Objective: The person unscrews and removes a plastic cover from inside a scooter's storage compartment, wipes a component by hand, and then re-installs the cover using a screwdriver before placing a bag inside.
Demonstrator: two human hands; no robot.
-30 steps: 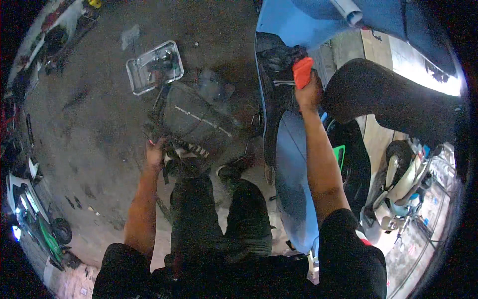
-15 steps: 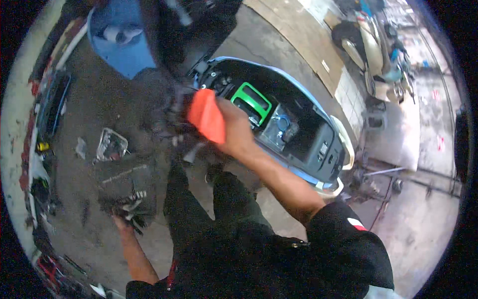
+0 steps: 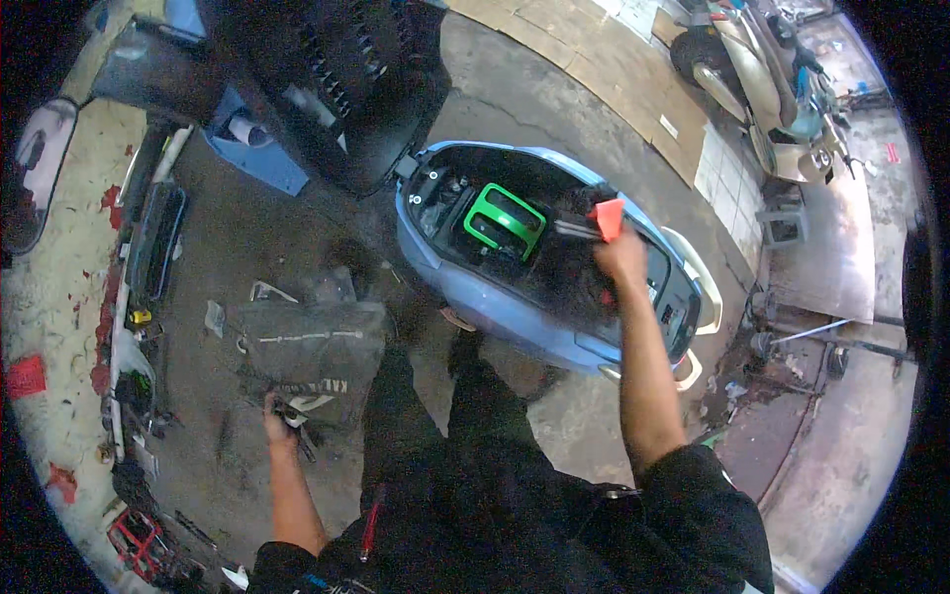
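A blue scooter [image 3: 475, 302] stands before me, its seat [image 3: 346, 94] tipped up over the underseat compartment. My right hand [image 3: 621, 259] is closed on an orange-red piece [image 3: 610, 219], perhaps cloth, over the compartment's right part. Two thin pale rods [image 3: 576, 230] and a dark item stick out beside it; I cannot tell if they are held too. A green frame [image 3: 503, 220] lies inside, left of that hand. Down to the left, my left hand [image 3: 280, 426] is closed around a black-and-white bundle [image 3: 307, 408] I cannot make out, at the near edge of a grey printed bag [image 3: 315, 332].
Parts and tools line the left wall, with a dark slatted panel [image 3: 166, 243] and a red metal piece [image 3: 139, 540]. A blue panel [image 3: 259, 158] lies beyond the bag. Cardboard [image 3: 594, 79] covers the far floor. Another scooter [image 3: 757, 79] stands at the far right.
My right hand has moved right with the orange-red piece, from near the seat hinge to the compartment's right part. My left hand stays by the grey bag. The view has shifted.
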